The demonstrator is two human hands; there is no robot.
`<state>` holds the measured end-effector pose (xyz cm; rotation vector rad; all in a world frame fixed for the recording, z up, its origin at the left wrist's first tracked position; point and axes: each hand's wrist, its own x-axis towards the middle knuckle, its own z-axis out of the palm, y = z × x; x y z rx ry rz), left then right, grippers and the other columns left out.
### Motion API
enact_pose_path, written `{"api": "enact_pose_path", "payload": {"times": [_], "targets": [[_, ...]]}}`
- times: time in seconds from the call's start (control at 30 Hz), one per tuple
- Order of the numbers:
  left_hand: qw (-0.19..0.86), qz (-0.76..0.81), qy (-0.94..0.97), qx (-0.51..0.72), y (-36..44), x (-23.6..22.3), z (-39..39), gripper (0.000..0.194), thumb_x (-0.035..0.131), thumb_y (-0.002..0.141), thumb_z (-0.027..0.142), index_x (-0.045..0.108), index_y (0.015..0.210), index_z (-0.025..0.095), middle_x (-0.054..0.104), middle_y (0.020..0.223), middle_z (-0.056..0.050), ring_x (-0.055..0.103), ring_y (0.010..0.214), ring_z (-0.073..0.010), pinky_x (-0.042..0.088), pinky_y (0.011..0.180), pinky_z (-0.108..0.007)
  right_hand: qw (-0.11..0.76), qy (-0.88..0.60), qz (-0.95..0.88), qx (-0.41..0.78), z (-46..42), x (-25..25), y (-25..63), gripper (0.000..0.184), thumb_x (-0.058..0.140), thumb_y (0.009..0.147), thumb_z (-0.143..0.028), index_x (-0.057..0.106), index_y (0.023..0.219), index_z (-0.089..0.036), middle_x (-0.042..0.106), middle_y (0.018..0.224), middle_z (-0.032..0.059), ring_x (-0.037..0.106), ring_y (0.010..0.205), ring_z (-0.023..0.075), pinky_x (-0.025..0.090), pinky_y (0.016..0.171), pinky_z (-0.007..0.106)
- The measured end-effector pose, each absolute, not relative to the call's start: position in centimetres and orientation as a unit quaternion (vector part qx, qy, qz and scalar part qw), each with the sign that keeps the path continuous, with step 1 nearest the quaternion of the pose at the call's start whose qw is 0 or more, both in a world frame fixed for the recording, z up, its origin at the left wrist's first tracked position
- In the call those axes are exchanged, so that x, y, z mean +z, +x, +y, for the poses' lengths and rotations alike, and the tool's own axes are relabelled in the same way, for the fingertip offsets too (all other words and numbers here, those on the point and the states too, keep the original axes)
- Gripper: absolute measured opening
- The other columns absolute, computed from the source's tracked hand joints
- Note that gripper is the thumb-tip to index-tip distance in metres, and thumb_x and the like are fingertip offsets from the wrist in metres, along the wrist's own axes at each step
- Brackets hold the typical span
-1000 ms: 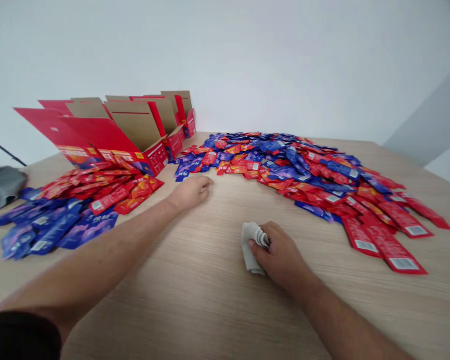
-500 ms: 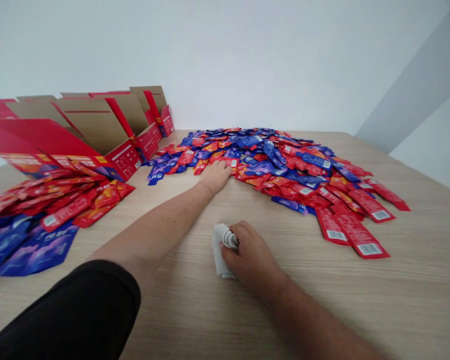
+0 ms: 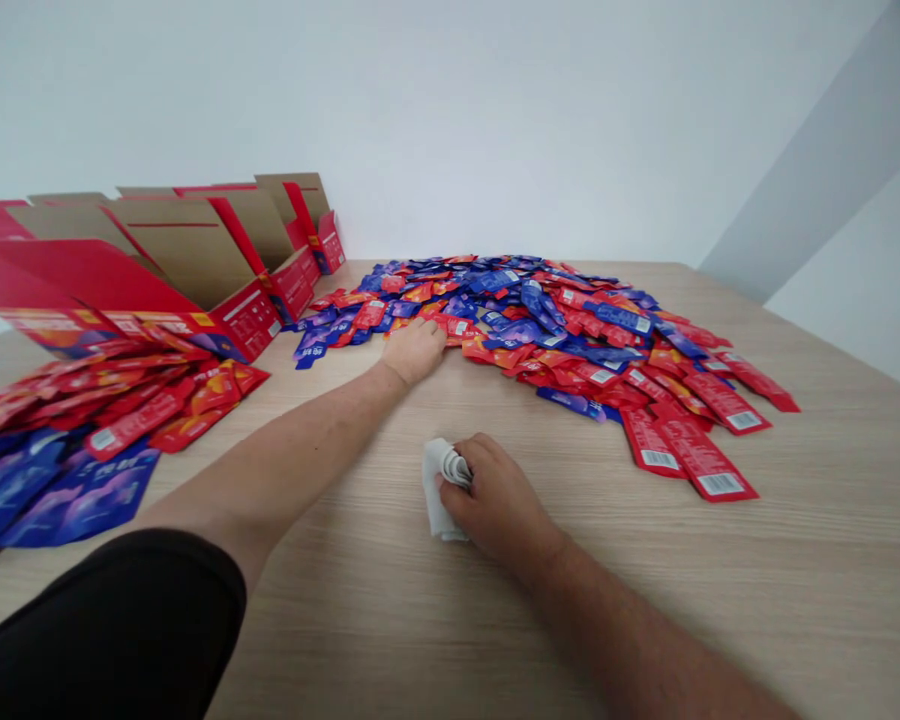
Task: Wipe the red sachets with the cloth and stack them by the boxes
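Note:
My right hand [image 3: 495,500] is closed around a folded white cloth [image 3: 442,500], low over the wooden table [image 3: 390,600] in front of me. Farther off, my left hand [image 3: 414,350] rests at the near edge of a wide pile of red and blue foil packets [image 3: 525,335]. Its fingers reach forward and touch red packets there; the fingertips are partly hard to make out, and no packet is visibly gripped. A black sleeve [image 3: 127,620] covers my left upper arm.
Open red cardboard boxes [image 3: 247,320] stand in a row at the left. Before them lie more red packets [image 3: 142,410] and blue packets [image 3: 67,490]. A few red packets [image 3: 701,455] stick out at the pile's right end. A white wall [image 3: 525,130] rises behind the table.
My left hand has shifted slightly left along the pile's edge. My right hand keeps the cloth, nearly in place. The view has moved a little.

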<state>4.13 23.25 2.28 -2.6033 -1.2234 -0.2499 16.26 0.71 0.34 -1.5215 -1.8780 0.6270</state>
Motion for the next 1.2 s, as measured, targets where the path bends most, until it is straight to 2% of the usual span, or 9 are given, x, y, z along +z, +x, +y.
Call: {"api": "enact_pose_path", "payload": {"times": [0.17, 0.3, 0.4, 0.43, 0.53, 0.6, 0.83, 1.07, 1.2], "targets": [[0.119, -0.436, -0.885, -0.11, 1.5, 4.5, 20.3, 0.029, 0.048, 0.096, 0.021, 0.071, 0.109, 0.009, 0.067, 0.117, -0.022, 0.057, 0.12, -0.0347, 0.046, 0.094, -0.042, 0.336, -0.572, -0.705, 0.251, 0.8, 0.4, 16.3, 0.006, 0.064, 0.083, -0.015, 0.062, 0.086, -0.019, 0.061, 0.093, 0.005, 0.056, 0.089, 0.0196, 0.042, 0.083, 0.033], [0.081, -0.498, -0.852, -0.142, -1.6, 5.8, 17.3, 0.021, 0.052, 0.09, 0.017, 0.07, 0.099, 0.012, 0.068, 0.112, -0.021, 0.062, 0.112, -0.0341, 0.048, 0.091, -0.042, 0.372, -0.57, -0.679, 0.277, 1.0, 0.4, 16.7, 0.008, 0.069, 0.078, -0.018, 0.061, 0.078, -0.021, 0.06, 0.086, 0.0024, 0.055, 0.086, 0.0187, 0.042, 0.082, 0.032], [-0.114, -0.585, -0.764, -0.247, -4.1, 5.5, 14.1, 0.003, 0.063, 0.08, 0.02, 0.064, 0.081, 0.018, 0.07, 0.098, -0.015, 0.065, 0.104, -0.0313, 0.049, 0.089, -0.039, 0.416, -0.578, -0.63, 0.31, 1.3, 0.2, 17.3, 0.009, 0.07, 0.077, -0.024, 0.063, 0.08, -0.021, 0.062, 0.083, 0.0021, 0.056, 0.082, 0.0194, 0.043, 0.08, 0.034], [-0.185, -0.605, -0.723, -0.276, -4.7, 5.2, 12.8, 0.004, 0.064, 0.077, 0.02, 0.061, 0.077, 0.019, 0.069, 0.09, -0.012, 0.067, 0.096, -0.0296, 0.05, 0.085, -0.039, 0.431, -0.577, -0.611, 0.328, 1.4, 0.1, 17.4, 0.011, 0.071, 0.076, -0.027, 0.064, 0.083, -0.021, 0.064, 0.083, 0.0021, 0.057, 0.081, 0.0197, 0.044, 0.078, 0.034], [-0.318, -0.618, -0.654, -0.298, -5.4, 3.4, 8.9, 0.003, 0.056, 0.078, 0.022, 0.057, 0.076, 0.019, 0.064, 0.069, -0.006, 0.064, 0.065, -0.022, 0.053, 0.066, -0.035, 0.481, -0.551, -0.552, 0.4, 1.7, -0.1, 17.6, 0.03, 0.07, 0.076, -0.041, 0.066, 0.098, -0.021, 0.069, 0.087, 0.0024, 0.061, 0.08, 0.0208, 0.048, 0.072, 0.034], [-0.392, -0.598, -0.628, -0.307, -5.0, 2.3, 6.4, 0.007, 0.05, 0.08, 0.023, 0.055, 0.08, 0.019, 0.064, 0.068, -0.005, 0.063, 0.059, -0.0184, 0.054, 0.062, -0.033, 0.512, -0.523, -0.511, 0.452, 1.8, 0.0, 17.5, 0.042, 0.067, 0.076, -0.05, 0.065, 0.107, -0.022, 0.072, 0.091, 0.0026, 0.064, 0.079, 0.021, 0.051, 0.07, 0.034], [-0.652, -0.436, -0.505, -0.36, -3.6, 1.6, 2.8, 0.019, 0.066, 0.066, 0.021, 0.06, 0.082, 0.015, 0.068, 0.074, -0.006, 0.061, 0.06, -0.0138, 0.053, 0.059, -0.027, 0.531, -0.449, -0.427, 0.578, 1.1, 1.6, 17.5, 0.049, 0.079, 0.062, -0.052, 0.064, 0.097, -0.02, 0.069, 0.077, 0.0, 0.06, 0.063, 0.0162, 0.048, 0.057, 0.029], [-0.712, -0.379, -0.48, -0.345, -3.1, 1.4, 3.0, 0.033, 0.067, 0.064, 0.018, 0.07, 0.096, 0.011, 0.075, 0.092, -0.012, 0.07, 0.079, -0.0211, 0.06, 0.07, -0.034, 0.496, -0.419, -0.427, 0.629, 0.9, 0.9, 17.3, 0.044, 0.083, 0.062, -0.046, 0.064, 0.092, -0.02, 0.065, 0.069, -0.0033, 0.054, 0.056, 0.0127, 0.045, 0.054, 0.027], [-0.731, -0.35, -0.471, -0.349, -2.9, 0.9, 3.2, 0.034, 0.068, 0.058, 0.016, 0.072, 0.092, 0.011, 0.075, 0.085, -0.01, 0.07, 0.076, -0.0217, 0.06, 0.069, -0.034, 0.465, -0.425, -0.454, 0.63, 0.8, 0.7, 17.1, 0.041, 0.082, 0.066, -0.044, 0.066, 0.096, -0.02, 0.068, 0.074, -0.0019, 0.059, 0.06, 0.0151, 0.048, 0.057, 0.029]]}}
